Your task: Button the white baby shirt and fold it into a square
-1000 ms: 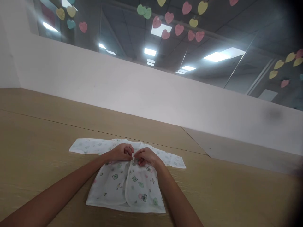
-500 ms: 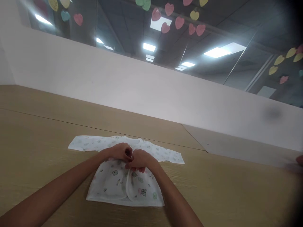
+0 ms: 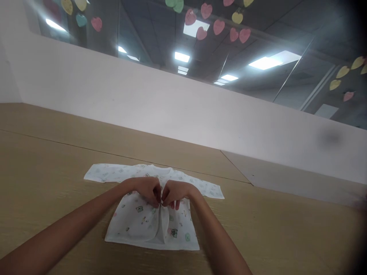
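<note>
On the pale wood-grain table (image 3: 43, 172), a soft white printed cotton baby shirt (image 3: 137, 225) lies flat, neck away, sleeves sideways; left hand (image 3: 146, 189) and right hand (image 3: 173, 193) pinch its front edges together.

**Small white baby shirt with pastel prints (image 3: 137, 225), flat on the pale wooden desk (image 3: 57, 160)**

I see it lying front-up, both long sleeves spread sideways, hem toward me. Its two front flaps are bunched together at the chest.

An office-like room: panel lights (image 3: 272, 61) in a tiled ceiling (image 3: 149, 30), heart stickers (image 3: 218, 26) on glass (image 3: 286, 34), a wooden table (image 3: 57, 160).
</note>
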### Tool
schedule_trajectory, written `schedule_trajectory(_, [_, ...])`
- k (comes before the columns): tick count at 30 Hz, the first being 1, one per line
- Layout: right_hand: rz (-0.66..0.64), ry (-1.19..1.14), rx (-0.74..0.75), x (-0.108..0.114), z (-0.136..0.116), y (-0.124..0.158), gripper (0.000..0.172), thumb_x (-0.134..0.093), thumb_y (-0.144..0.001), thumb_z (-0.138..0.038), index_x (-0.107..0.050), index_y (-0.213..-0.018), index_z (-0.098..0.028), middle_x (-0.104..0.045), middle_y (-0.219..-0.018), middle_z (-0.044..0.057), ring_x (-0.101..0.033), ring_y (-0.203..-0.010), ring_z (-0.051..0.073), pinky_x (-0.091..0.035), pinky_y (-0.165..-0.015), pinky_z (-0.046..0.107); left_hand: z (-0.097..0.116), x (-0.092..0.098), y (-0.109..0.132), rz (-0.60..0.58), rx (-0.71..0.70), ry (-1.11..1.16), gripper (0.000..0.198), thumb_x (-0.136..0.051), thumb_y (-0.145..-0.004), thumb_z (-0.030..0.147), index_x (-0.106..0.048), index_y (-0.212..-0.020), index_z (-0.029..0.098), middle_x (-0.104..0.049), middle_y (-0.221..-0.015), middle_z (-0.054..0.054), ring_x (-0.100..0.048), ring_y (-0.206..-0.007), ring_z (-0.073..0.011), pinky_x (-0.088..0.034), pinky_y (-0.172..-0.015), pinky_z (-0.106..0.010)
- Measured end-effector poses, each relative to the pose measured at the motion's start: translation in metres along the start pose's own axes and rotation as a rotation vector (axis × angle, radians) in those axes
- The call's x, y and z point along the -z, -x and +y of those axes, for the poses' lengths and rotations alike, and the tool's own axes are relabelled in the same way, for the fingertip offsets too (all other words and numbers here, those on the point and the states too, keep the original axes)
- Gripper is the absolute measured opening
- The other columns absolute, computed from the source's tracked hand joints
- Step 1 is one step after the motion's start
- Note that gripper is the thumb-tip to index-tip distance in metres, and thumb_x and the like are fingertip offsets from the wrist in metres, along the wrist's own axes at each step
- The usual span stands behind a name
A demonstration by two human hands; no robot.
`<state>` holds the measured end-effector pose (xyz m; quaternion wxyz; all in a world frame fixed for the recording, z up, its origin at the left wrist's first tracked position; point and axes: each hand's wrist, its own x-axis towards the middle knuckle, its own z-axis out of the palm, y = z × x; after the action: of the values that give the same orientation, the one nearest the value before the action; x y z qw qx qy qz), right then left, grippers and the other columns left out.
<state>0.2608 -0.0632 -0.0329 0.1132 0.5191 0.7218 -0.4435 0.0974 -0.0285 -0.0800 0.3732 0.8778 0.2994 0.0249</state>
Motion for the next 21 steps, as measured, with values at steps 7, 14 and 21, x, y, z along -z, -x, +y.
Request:
schedule_trajectory(7, [-0.024,-0.078,0.054,0.003,0.010,-0.007,0.010,-0.061,-0.063,-0.015,-0.065,-0.071,-0.011,-0.059,-0.055,0.001,-0.056,-0.051,0.011,-0.050,-0.047,0.021,-0.004,0.003,0.001,-0.121,0.064,0.261,0.021,-0.070,-0.060,0.038,-0.069,-0.072,0.021,-0.064,-0.065,0.000,-0.053,-0.054,-0.0132,-0.039,-0.050,-0.024])
schedule_trajectory(14, [0.005,-0.112,0.098,0.002,0.008,-0.006,0.011,-0.059,-0.067,-0.019,-0.064,-0.067,-0.010,-0.057,-0.054,0.001,-0.055,-0.047,0.010,-0.050,-0.047,0.022,-0.010,-0.003,0.002,-0.154,0.149,0.588,0.027,-0.076,-0.055,0.031,-0.063,-0.075,0.018,-0.065,-0.070,-0.002,-0.061,-0.064,-0.0164,-0.046,-0.051,-0.024])
schedule_trajectory(21, [0.005,-0.114,0.091,0.001,0.008,-0.006,0.012,-0.056,-0.068,-0.017,-0.065,-0.071,-0.012,-0.058,-0.053,0.000,-0.055,-0.048,0.010,-0.049,-0.046,0.020,-0.012,-0.005,0.003,-0.124,0.180,0.712,0.043,-0.078,-0.049,0.022,-0.053,-0.083,0.019,-0.067,-0.071,-0.003,-0.065,-0.069,-0.0211,-0.050,-0.052,-0.026])
